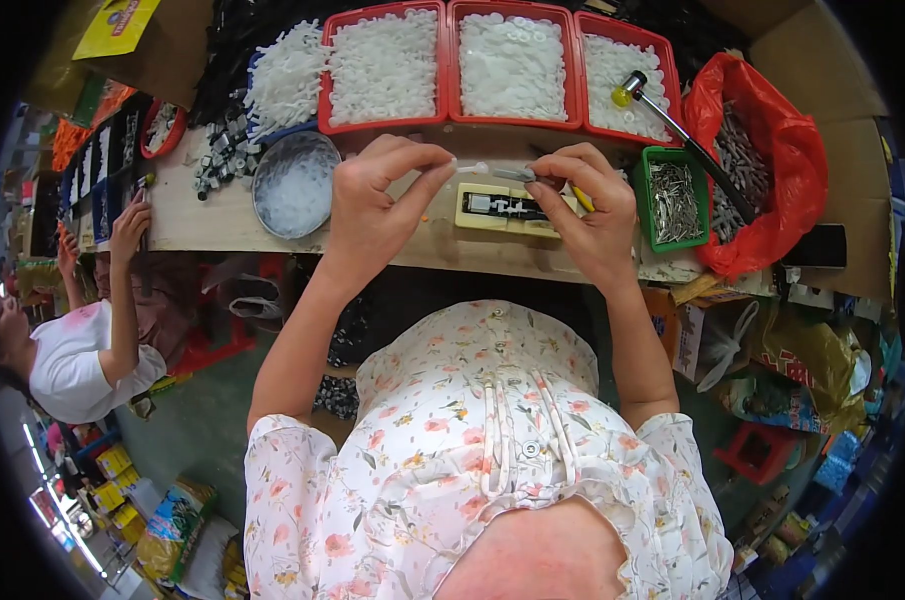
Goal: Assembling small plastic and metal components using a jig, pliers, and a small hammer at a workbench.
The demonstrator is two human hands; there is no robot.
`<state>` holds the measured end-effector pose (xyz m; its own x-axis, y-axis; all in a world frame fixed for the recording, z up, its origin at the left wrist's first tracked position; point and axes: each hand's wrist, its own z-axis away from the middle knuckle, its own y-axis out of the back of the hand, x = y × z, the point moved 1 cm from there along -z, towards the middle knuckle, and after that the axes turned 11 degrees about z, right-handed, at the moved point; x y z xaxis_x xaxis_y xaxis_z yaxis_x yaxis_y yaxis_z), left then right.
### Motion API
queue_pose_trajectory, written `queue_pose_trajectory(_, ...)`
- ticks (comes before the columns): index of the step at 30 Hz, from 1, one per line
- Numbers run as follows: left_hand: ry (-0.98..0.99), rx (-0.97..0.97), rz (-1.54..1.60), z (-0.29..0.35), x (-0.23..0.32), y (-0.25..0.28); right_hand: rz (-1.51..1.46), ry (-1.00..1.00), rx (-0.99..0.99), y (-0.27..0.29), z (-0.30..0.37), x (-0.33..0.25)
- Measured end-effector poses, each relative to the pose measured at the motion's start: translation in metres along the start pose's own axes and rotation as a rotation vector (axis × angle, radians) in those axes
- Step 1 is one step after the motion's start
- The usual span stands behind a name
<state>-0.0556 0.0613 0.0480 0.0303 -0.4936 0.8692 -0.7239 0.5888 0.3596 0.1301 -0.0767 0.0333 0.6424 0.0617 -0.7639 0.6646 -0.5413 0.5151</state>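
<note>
My left hand (pixel 383 195) is closed in a pinch on a small white plastic part (pixel 473 168). Facing it, my right hand (pixel 595 205) pinches a slim grey metal piece (pixel 516 174), its tip near the white part; whether the two touch I cannot tell. Just below them lies a cream block fixture (pixel 468 219) with a black and white assembly set in its recess. The fingers of my right hand hang over the fixture's right end. Something yellow (pixel 582 198) shows beside that hand, mostly hidden.
Red bins (pixel 385 126) of white plastic parts line the back. A metal bowl (pixel 318 226) stands left. On the right are a green basket (pixel 679 245) of metal pieces, a red bag (pixel 805 175) and a hammer (pixel 663 118). A co-worker (pixel 83 355) sits at far left.
</note>
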Motion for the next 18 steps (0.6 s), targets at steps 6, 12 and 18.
queue_pose_trajectory(6,-0.041,-0.007,0.043,-0.002,0.0,-0.008,0.001,-0.017,-0.009,-0.001,0.003,0.002)
queue_pose_trajectory(12,0.124,-0.074,0.197,-0.001,-0.011,-0.006,0.118,0.148,-0.038,0.003,-0.001,0.003)
queue_pose_trajectory(18,0.005,-0.096,0.156,-0.002,-0.013,-0.012,0.192,0.199,-0.107,0.006,-0.002,0.0)
